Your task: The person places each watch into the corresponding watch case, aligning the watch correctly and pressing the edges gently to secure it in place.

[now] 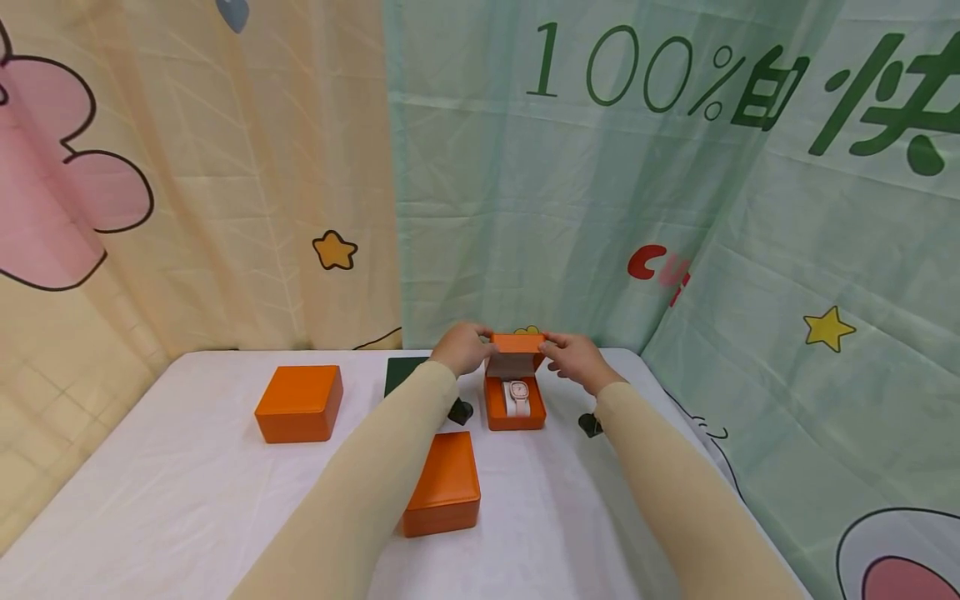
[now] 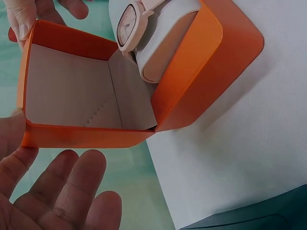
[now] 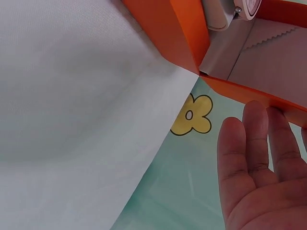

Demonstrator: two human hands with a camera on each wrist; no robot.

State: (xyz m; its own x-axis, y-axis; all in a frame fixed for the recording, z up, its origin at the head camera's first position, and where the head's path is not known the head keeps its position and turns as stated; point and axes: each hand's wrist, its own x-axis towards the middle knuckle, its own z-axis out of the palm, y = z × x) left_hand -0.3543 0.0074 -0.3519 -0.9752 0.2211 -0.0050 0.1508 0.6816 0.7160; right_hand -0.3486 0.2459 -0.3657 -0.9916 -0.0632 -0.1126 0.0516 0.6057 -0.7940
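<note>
A white-clothed table [image 1: 187, 492] is set before printed fabric backdrops, and on it three orange boxes are laid out: a closed one at the left [image 1: 299, 403], a closed one near the front [image 1: 444, 483], and an open orange watch box [image 1: 514, 392] toward the back edge, beside a dark green box [image 1: 403, 372]. The hinged lid [image 1: 517, 342] of the open box is held upright from both sides. The left hand [image 1: 463, 348] is set against the lid's left edge, thumb on the rim and the other fingers [image 2: 72, 187] loosely extended behind it; the right hand [image 1: 572, 357] touches the right edge with fingers [image 3: 254, 143] nearly straight (no firm pinch is visible in either wrist view). A pale pink wristwatch [image 1: 517, 396] is seated on its cushion [image 2: 165, 52] inside the base. The step in hand is judged to be the handling of the lid, either opening or closing; which one cannot be told. The next move would call for both hands to turn the lid evenly about its hinge, without the base being shifted on the cloth.
</note>
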